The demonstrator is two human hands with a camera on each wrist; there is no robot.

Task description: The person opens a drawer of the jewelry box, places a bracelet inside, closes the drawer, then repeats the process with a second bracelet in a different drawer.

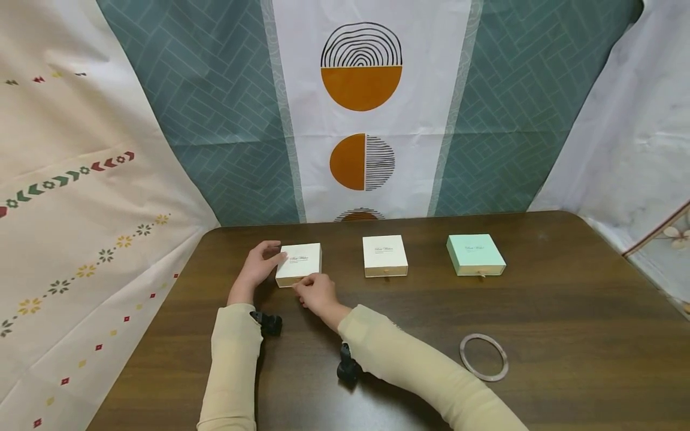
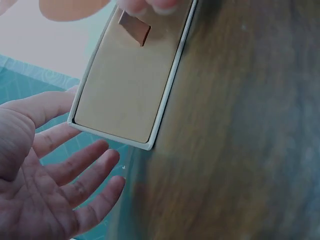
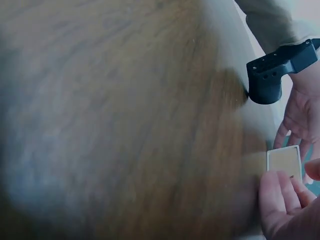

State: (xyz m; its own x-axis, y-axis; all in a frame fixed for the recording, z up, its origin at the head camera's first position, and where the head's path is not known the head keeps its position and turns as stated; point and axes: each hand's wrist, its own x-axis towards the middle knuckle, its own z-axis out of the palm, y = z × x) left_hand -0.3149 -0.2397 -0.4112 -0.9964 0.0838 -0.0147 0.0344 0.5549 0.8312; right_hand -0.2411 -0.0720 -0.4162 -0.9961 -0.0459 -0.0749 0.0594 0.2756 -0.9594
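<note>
My left hand (image 1: 261,267) is at the left side of the leftmost white drawer box (image 1: 303,258), its thumb reaching over the lid. In the left wrist view the fingers (image 2: 90,172) spread out fairly straight beside the box's end. My right hand (image 1: 317,292) is at the front of that same box. Its fingertips lie right by the small brown pull tab (image 2: 136,29) on the tan drawer front (image 2: 122,82), which sits flush in its sleeve. The right wrist view shows a gap between the right thumb (image 3: 313,169) and fingers.
A second white box (image 1: 385,254) stands in the middle and a mint green box (image 1: 474,251) farther right, both with front tabs. A pale grey ring (image 1: 500,371) lies near the right forearm on the brown table (image 1: 566,335). Patterned cloth (image 1: 237,120) hangs behind.
</note>
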